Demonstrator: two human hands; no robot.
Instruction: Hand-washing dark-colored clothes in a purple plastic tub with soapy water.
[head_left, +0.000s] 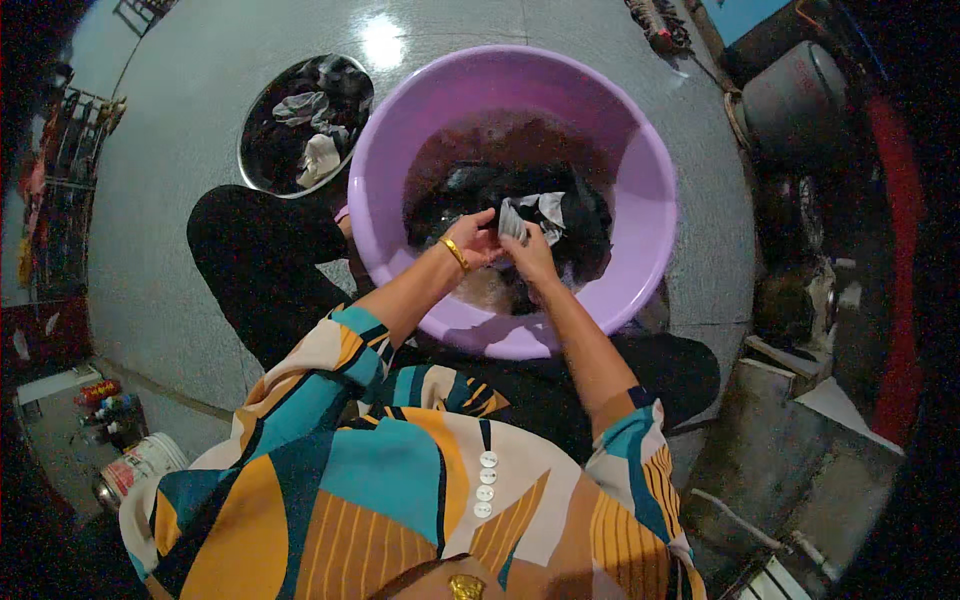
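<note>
A large lilac plastic tub (660, 202) stands between my legs with dark wet cloth (480, 184) and murky water in it. Over the tub, my right hand (531, 251) grips a light grey piece of cloth (551, 206) between thumb and fingers. Close beside it, my left hand (476, 238) is palm up with its fingers partly spread and a gold bangle on the wrist; nothing shows held in it. To the left of the tub sits a round metal basin (244, 161) of dark clothes, with a grey cloth (300, 109) and a cream cloth (320, 157) on top.
A wire rack (75, 142) stands at the far left. Bottles (112, 409) and a white bucket (146, 465) are at the lower left. On the right are a grey rounded container (795, 97) and a stone ledge (757, 397). My bent legs flank the tub.
</note>
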